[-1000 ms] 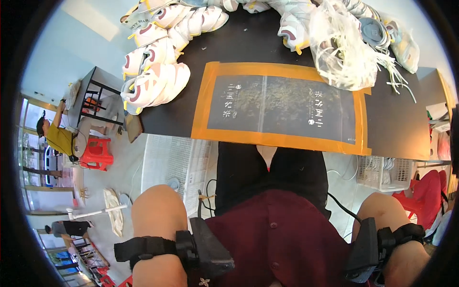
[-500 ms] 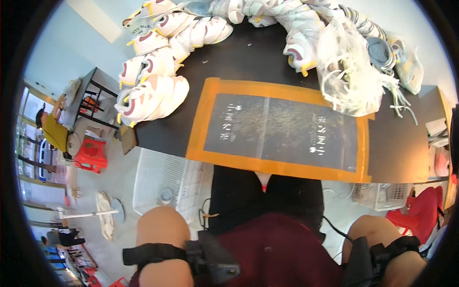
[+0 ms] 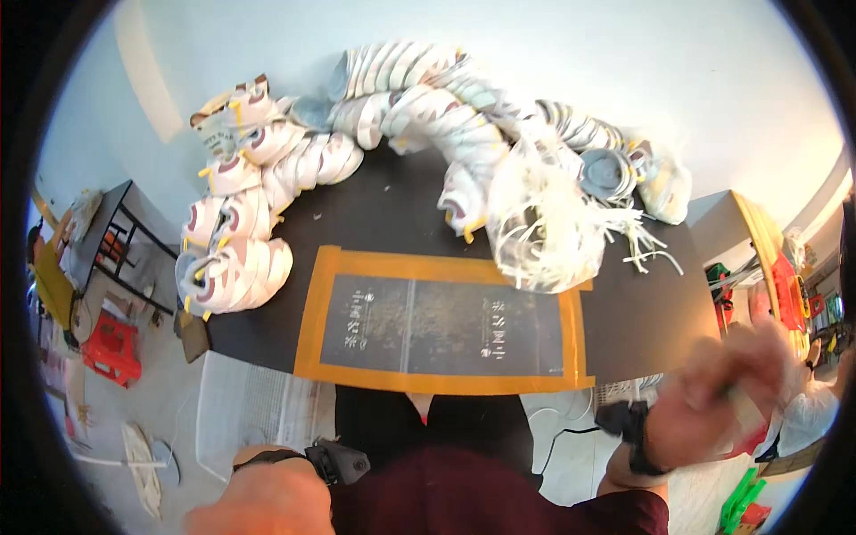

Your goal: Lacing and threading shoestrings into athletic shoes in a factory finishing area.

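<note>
My right hand [image 3: 724, 392] is raised beside the table's right end, smeared by motion. Its fingers look curled in, and whatever they may hold is too blurred to name. A black strap [image 3: 637, 437] goes round that wrist. At the lower left edge, my left hand [image 3: 259, 506] shows only as a blur below a strap with a small black device [image 3: 339, 464]; its fingers cannot be made out. Before me on the dark table [image 3: 383, 209] lies a grey plastic sheet [image 3: 450, 325] edged with orange tape. Neither hand touches it.
Nested white shoe uppers [image 3: 245, 276] curve round the table's left and back. A clear bag of white laces [image 3: 548, 218] stands at the right, near grey-blue round pieces [image 3: 609, 174]. White baskets [image 3: 236, 401] sit below the table. A red stool [image 3: 111, 348] stands left.
My right hand has come up into view at the right. The left arm has shifted down and left. With the view tilted, the table and sheet sit lower and further left.
</note>
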Demonstrator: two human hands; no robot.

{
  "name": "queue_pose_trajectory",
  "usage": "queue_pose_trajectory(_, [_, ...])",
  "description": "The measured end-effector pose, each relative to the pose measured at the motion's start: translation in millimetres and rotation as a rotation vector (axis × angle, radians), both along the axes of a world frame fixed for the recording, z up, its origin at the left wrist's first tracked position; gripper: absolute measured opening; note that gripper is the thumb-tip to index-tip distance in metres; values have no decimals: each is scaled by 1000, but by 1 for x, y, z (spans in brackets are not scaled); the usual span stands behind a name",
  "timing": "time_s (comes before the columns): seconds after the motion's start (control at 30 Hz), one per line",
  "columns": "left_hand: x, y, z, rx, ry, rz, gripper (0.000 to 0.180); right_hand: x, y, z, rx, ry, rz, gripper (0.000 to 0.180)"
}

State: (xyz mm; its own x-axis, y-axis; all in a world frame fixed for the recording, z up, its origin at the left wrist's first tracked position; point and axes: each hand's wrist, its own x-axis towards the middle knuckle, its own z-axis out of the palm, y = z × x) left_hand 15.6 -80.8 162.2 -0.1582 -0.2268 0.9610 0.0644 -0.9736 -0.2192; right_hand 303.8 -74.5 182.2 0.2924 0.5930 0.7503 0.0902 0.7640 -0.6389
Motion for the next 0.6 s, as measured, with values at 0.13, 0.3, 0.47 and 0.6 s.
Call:
queue_pose_trajectory(0.13, [-18, 27, -29, -572, 539, 152, 28, 6, 68, -24, -395, -883, -213, 30])
queue_pose_trajectory(0.3, [-16, 61, -39, -793, 870, 177, 42, 21, 115, -65, -783, -1333, -251, 48])
queue_pose_trajectory(0.47, [-17, 72, -33, -969, 976, 198, 41, 42, 139, -88, -674, -1508, -337, 25])
queue_pose_trajectory(0.6, [-34, 91, -39, -1037, 1055, 175, 37, 69, 149, -93, -648, -1549, -483, 10])
